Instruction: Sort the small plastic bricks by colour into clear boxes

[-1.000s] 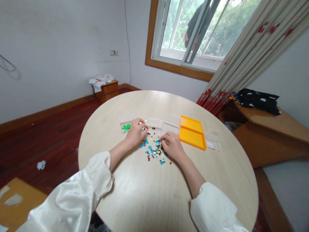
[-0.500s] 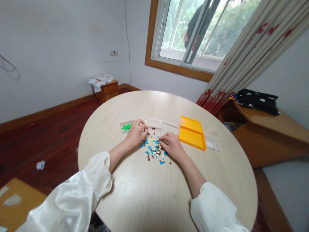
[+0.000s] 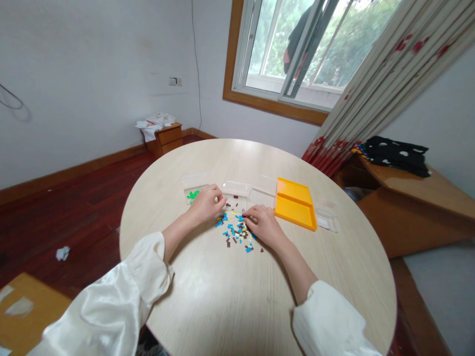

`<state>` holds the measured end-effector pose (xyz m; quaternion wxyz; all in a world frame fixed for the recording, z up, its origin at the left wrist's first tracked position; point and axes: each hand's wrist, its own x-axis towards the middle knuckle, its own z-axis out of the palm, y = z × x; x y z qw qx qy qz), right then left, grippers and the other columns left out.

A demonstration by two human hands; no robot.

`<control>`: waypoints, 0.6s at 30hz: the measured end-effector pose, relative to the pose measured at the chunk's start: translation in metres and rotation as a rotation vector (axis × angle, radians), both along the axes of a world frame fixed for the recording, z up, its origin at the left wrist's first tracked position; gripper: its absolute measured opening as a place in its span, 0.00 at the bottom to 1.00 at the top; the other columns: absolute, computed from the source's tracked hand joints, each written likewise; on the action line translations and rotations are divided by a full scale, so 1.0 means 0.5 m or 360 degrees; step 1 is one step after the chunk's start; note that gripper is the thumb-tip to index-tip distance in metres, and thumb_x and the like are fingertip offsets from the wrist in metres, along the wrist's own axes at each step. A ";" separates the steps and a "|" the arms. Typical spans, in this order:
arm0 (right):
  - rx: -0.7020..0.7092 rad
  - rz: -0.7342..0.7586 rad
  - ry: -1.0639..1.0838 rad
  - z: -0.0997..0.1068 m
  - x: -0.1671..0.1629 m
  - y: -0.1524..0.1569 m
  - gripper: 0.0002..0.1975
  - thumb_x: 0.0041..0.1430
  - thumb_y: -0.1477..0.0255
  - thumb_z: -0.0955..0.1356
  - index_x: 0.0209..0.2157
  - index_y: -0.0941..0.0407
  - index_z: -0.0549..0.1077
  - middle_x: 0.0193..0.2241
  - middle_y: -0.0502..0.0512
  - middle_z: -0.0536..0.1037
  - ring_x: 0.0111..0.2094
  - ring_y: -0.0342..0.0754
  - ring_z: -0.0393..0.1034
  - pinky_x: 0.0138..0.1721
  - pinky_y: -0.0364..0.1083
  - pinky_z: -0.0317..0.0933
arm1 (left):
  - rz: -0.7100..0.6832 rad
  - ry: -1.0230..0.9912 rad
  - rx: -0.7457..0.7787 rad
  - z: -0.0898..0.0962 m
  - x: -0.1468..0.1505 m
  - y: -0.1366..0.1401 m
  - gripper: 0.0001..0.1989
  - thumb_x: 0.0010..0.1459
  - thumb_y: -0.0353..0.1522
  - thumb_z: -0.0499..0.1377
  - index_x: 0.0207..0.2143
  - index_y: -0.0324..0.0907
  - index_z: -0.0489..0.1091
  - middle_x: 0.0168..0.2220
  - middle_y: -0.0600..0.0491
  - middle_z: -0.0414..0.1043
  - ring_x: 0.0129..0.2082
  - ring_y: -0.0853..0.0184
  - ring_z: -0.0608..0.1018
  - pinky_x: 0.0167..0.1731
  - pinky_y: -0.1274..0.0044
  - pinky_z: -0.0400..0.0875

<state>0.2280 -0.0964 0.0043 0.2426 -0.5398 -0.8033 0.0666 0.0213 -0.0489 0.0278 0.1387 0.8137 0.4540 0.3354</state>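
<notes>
A loose pile of small blue, brown and yellow toy bricks (image 3: 237, 231) lies on the round table. My left hand (image 3: 206, 202) hovers at the left side of a clear plastic box (image 3: 241, 189) with a few brown bricks (image 3: 229, 204) in it. Its thumb and fingers are pinched together; whatever is between them is too small to make out. My right hand (image 3: 264, 222) rests at the pile's right edge, fingertips closed on a small dark brown brick. Partly behind my left hand, another clear box (image 3: 187, 186) contains green bricks (image 3: 193, 196).
Right of the clear boxes lies an open yellow case (image 3: 296, 211). Beside it is a further clear container (image 3: 327, 220). The pale round table (image 3: 230, 301) bears all of these. Folded dark cloth (image 3: 397, 154) lies on a wooden desk (image 3: 438, 198) at the right.
My left hand has shifted slightly left and toward me, away from the brown bricks in the box. My right hand stays at the pile, its fingertips drawn a little closer together.
</notes>
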 end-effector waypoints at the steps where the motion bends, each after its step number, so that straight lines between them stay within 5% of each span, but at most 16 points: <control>1: -0.0018 -0.0010 -0.0004 0.000 -0.001 0.000 0.06 0.54 0.76 0.68 0.33 0.55 0.77 0.32 0.54 0.77 0.37 0.49 0.67 0.39 0.48 0.53 | -0.0010 0.0021 -0.0008 0.002 0.000 -0.002 0.13 0.55 0.31 0.54 0.18 0.40 0.63 0.26 0.53 0.64 0.29 0.68 0.69 0.33 0.76 0.64; 18: -0.0085 -0.0065 -0.0073 0.005 -0.011 -0.001 0.05 0.55 0.78 0.65 0.30 0.57 0.74 0.31 0.55 0.76 0.35 0.48 0.67 0.39 0.46 0.57 | -0.0229 0.0341 -0.0180 0.026 -0.007 -0.011 0.10 0.54 0.30 0.54 0.22 0.38 0.69 0.29 0.49 0.69 0.30 0.66 0.71 0.33 0.75 0.64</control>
